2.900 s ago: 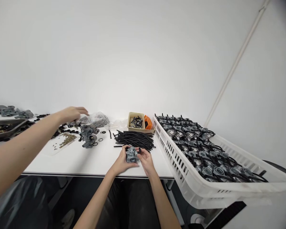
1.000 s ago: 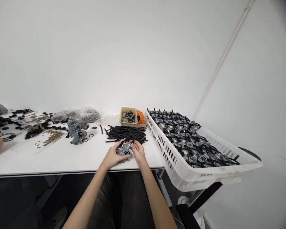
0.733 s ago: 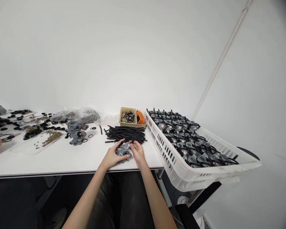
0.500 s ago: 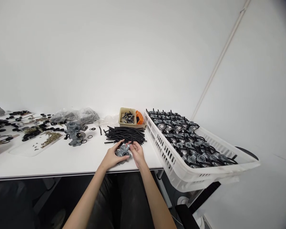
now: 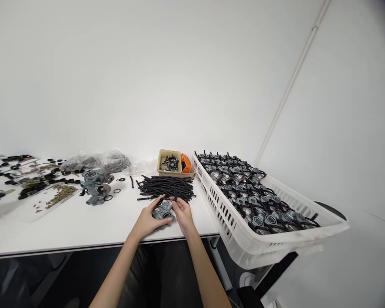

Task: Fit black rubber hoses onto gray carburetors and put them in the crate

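Observation:
My left hand (image 5: 148, 220) is closed around a grey metal carburetor (image 5: 163, 214), thumb along its near side and fingers at the back. The round bore of the carburetor faces up toward me, low over the table's front edge. On its right side my right hand (image 5: 183, 214) pinches a small black part (image 5: 175, 196) at the top of the body. That part looks like a short piece of hose, partly hidden by the fingertips. Just behind both hands lies a pile of black rubber hoses (image 5: 165, 185).
A white slatted basket (image 5: 224, 222) full of carburetors stands at my right. Behind the hoses sit a cream tray (image 5: 161, 164) of small fittings and an orange basket (image 5: 186, 161). Stacked carburetors (image 5: 96, 186), black rings (image 5: 116, 191) and brass screws (image 5: 62, 194) lie to the left.
The camera view has shifted slightly, so the table sits lower. Both hands keep hold at the carburetor. Another person's hand at the left edge has gone out of view.

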{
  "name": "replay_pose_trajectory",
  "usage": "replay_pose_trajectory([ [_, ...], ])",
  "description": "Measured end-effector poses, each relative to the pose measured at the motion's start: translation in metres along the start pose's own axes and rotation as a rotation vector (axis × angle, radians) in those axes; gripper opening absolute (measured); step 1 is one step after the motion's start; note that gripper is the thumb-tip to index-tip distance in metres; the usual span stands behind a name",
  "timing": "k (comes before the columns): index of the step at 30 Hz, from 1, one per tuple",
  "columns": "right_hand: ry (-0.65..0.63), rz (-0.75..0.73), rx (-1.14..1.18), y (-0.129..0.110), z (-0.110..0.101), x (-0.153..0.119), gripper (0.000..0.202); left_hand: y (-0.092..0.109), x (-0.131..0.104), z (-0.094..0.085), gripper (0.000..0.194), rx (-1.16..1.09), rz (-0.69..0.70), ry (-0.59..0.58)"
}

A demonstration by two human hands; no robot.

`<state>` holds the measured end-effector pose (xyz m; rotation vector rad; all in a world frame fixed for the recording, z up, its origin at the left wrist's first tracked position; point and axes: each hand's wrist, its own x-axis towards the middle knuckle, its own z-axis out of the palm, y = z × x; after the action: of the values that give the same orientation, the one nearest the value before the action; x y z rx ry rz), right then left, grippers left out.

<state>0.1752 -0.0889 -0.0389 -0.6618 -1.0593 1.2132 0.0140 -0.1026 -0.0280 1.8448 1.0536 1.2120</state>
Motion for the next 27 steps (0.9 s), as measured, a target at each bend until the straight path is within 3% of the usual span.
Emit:
replay_pose_trajectory([
  [27,0.033,0.034,0.081,-0.0079,0.0059,-0.0025,0.044,-0.0020,-0.0002,0.0004,0.085,0.030,-0.021,0.011],
])
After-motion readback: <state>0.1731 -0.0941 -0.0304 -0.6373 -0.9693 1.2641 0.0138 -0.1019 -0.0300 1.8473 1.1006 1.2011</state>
